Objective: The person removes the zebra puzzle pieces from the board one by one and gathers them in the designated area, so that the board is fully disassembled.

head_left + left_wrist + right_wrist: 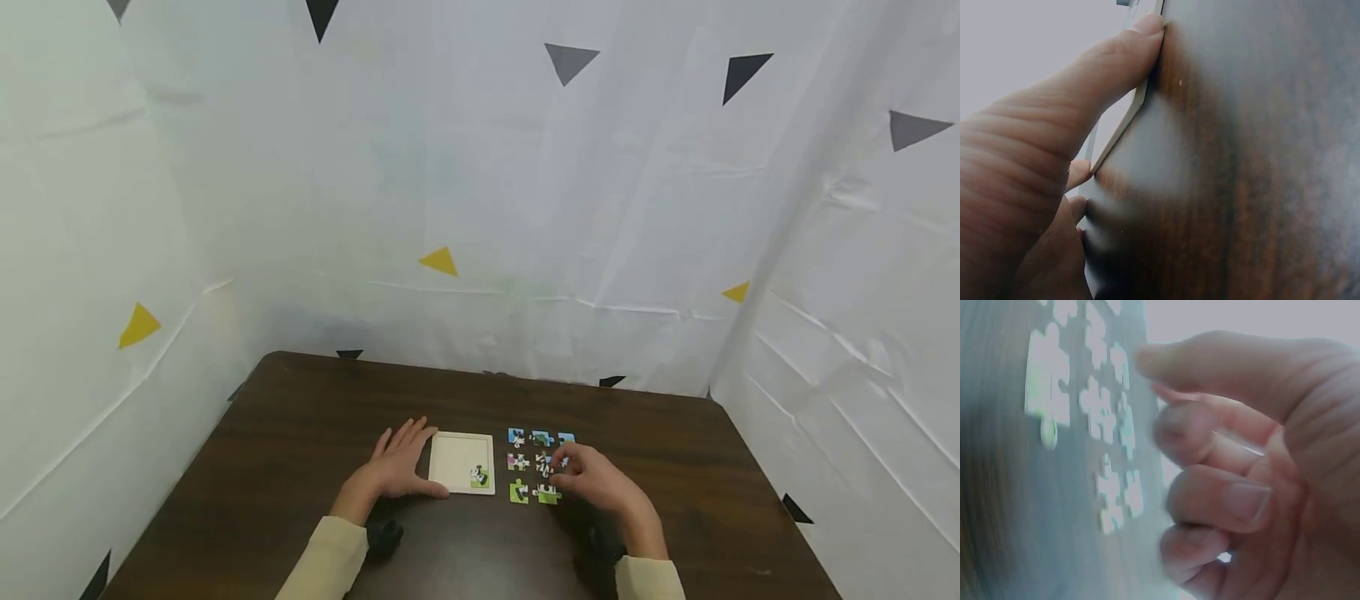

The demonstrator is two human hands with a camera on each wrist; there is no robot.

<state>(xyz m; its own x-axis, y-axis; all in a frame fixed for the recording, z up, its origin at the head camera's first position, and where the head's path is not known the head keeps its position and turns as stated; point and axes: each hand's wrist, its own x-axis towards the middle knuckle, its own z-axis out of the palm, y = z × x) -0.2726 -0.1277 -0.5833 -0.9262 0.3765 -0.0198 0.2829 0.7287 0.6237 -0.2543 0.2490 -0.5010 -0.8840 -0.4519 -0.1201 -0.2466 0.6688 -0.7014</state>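
Observation:
My left hand (397, 467) is spread along the left side of a pale square puzzle tray (450, 454). In the left wrist view its thumb (1129, 53) presses the tray's near edge, while a fingertip touches the far corner. One puzzle piece (480, 477) with a black-and-white figure on green lies in the tray's near right corner. Over the right part of the loose puzzle pieces (519, 492) hovers my right hand (596, 479). Its fingers are bent, with thumb and forefinger apart; nothing shows between them in the right wrist view. It partly hides the right-hand pieces.
The loose pieces lie in rough rows right of the tray, including a blue-topped one (542, 437) at the back. A dark wooden table (315, 433) carries everything. White sheeting (480, 167) with coloured triangles encloses its back and sides.

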